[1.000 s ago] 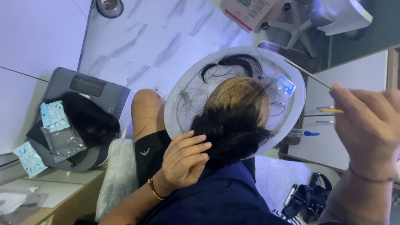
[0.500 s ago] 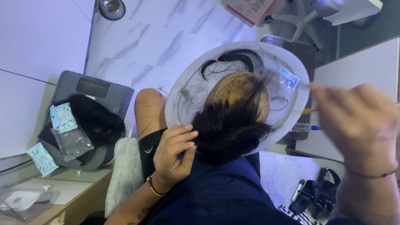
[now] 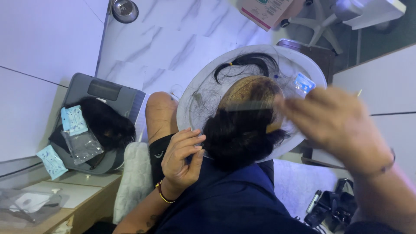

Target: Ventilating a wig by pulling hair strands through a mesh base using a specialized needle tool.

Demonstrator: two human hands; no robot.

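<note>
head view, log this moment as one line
left hand: beside dark wig | right hand: blurred, comb on wig | white tray underneath

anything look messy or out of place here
Loose hair strands lie scattered over the white round tray, with a cut black lock curled at its far edge. The right hand is motion-blurred over a comb. Nothing looks damaged.

A hair salon or wig-fitting workroom, seen from above. A seated person's head (image 3: 247, 125) with dark hair rests over a round white tray (image 3: 312, 69) strewn with loose hair strands. A dark wig (image 3: 106, 123) and clear plastic packets (image 3: 82, 145) lie on a grey case (image 3: 108, 91). The floor is white marble tile (image 3: 173, 39), with a white swivel chair (image 3: 346, 13) at the far edge and a wooden counter (image 3: 82, 195) nearby.
</note>
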